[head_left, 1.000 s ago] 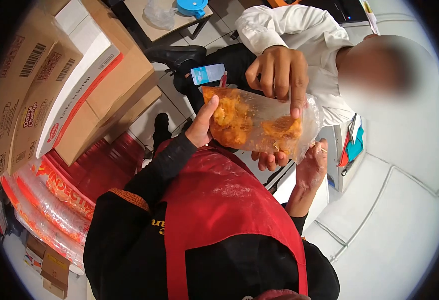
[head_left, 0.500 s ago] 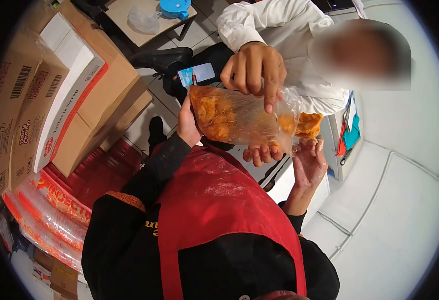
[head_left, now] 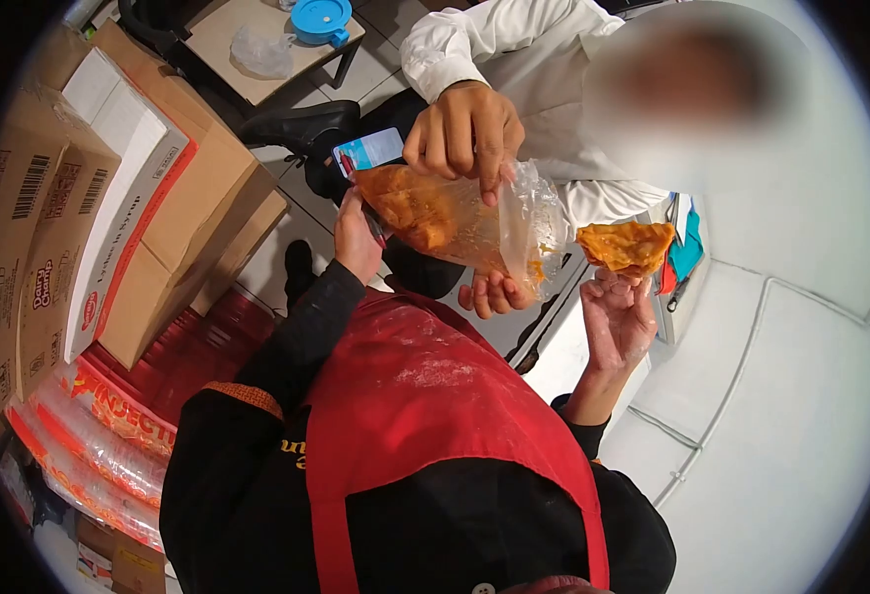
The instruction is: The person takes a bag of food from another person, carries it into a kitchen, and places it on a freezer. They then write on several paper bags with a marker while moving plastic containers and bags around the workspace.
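My left hand point(head_left: 358, 243) is closed on the lower end of a clear plastic bag point(head_left: 489, 223), with orange-brown fried pieces point(head_left: 405, 203) inside. Some of its fingers are hidden behind the bag. In my right hand point(head_left: 615, 322), a folded, crisp orange fried piece point(head_left: 625, 247) is pinched by the fingertips, apart from the bag and to the right of its mouth. Another person's hand point(head_left: 469, 134) grips the bag from above near its opening. That person's other hand point(head_left: 496, 294) supports it from below.
A person in a white shirt point(head_left: 514, 49) faces me. A phone point(head_left: 368, 151) shows beyond the bag. Cardboard boxes point(head_left: 192, 203) and wrapped plastic cups point(head_left: 108, 465) are stacked at left. A small table point(head_left: 222, 40) bears a blue-lidded container point(head_left: 322, 20). A white wall point(head_left: 781, 396) stands at right.
My right hand has drawn the fried piece out of the bag's mouth, to the right and slightly up. The bag and the hands on it have shifted a little left in view.
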`<move>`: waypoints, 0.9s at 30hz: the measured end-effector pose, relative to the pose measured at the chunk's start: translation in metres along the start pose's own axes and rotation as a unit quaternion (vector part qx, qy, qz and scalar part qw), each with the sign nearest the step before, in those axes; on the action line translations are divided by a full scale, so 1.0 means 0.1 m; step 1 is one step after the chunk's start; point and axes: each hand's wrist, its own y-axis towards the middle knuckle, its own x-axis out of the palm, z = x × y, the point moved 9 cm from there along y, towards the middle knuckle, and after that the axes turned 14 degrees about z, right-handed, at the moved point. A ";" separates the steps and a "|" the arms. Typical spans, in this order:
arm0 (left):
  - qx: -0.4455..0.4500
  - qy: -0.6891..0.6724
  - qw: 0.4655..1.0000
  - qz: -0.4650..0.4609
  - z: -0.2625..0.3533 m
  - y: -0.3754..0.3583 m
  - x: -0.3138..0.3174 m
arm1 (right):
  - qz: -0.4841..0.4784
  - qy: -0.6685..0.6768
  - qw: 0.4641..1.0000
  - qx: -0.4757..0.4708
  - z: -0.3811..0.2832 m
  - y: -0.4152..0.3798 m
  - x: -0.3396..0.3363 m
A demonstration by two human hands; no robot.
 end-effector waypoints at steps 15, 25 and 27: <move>0.026 0.038 0.998 -0.046 0.33 -0.11 0.19 | -0.127 0.044 0.989 -0.053 -0.25 -0.38 0.81; 0.381 0.369 0.821 -0.210 0.60 -0.48 1.40 | -0.143 0.134 0.978 -0.067 -0.44 -0.54 0.69; 0.254 0.287 0.876 -0.293 0.45 -0.53 1.73 | -0.110 0.153 0.979 -0.084 -0.52 -0.56 0.54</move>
